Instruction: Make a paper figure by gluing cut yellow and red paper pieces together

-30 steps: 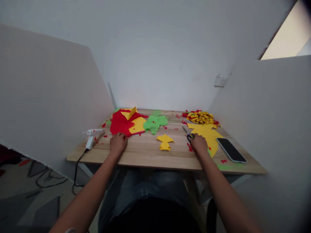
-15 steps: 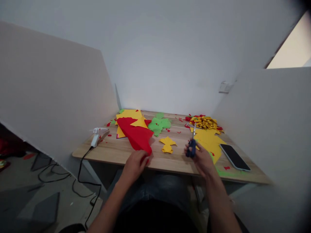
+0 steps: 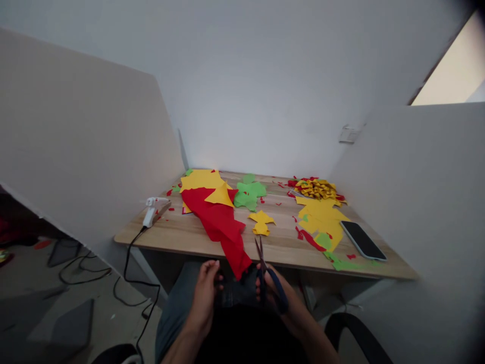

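Observation:
My right hand grips a pair of scissors with dark blue handles. Their blades are a little apart and point up toward the table edge. My left hand is beside the red sheet, fingers loosely curled with no material visible in them. The sheet, felt-like, lies on the table with its narrow end hanging over the front edge between my hands. On top of it rests a yellow piece. A small yellow cut-out lies just beyond the scissor tips.
On the table are green pieces, yellow sheets, a pile of yellow bits and red scraps. A phone lies right; a white glue gun with a trailing cord lies left. Panels flank both sides.
The red sheet's end has come down over the table edge, and my left hand has let go of it. My right hand has moved left and down with the scissors, whose blades have opened.

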A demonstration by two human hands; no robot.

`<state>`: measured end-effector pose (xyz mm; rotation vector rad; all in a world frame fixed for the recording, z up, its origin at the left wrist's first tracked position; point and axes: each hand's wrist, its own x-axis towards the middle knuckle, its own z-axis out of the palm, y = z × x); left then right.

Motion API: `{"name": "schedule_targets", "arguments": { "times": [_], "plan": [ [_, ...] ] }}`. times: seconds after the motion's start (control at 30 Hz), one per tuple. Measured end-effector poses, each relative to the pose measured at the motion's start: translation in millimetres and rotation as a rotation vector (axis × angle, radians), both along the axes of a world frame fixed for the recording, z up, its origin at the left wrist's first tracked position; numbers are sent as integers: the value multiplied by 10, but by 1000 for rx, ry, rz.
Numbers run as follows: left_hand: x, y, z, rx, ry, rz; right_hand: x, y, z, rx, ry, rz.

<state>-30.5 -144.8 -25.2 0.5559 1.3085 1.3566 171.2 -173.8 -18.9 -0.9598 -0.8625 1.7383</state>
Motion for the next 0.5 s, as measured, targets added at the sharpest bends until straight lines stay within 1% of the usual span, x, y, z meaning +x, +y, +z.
{"name": "schedule_targets", "arguments": {
  "times": [0.07,0.1,0.13,0.17,0.2,0.27,0.3,0.33,0.4,0.5],
  "plan": [
    [71,15,-14,-206,-338,-135,36,10,-11,43,-155,30],
    [111,31,-10,-266,-455,-223,57,15,-7,94,-249,46],
    [154,50,1,-297,-521,-291,76,16,7,154,-360,54],
    [198,69,16,-314,-542,-326,92,13,32,210,-485,49],
    [239,84,36,-314,-530,-329,104,6,69,253,-611,38],
    [310,88,80,-283,-467,-273,108,-21,163,290,-808,33],
    [337,74,102,-243,-433,-239,100,-38,212,297,-863,50],
    [360,48,123,-194,-407,-211,87,-57,254,310,-885,74],
    [396,-22,151,-92,-371,-182,54,-91,304,357,-853,122],
    [433,-105,136,19,-325,-159,12,-122,262,373,-776,164]
  ]
}}
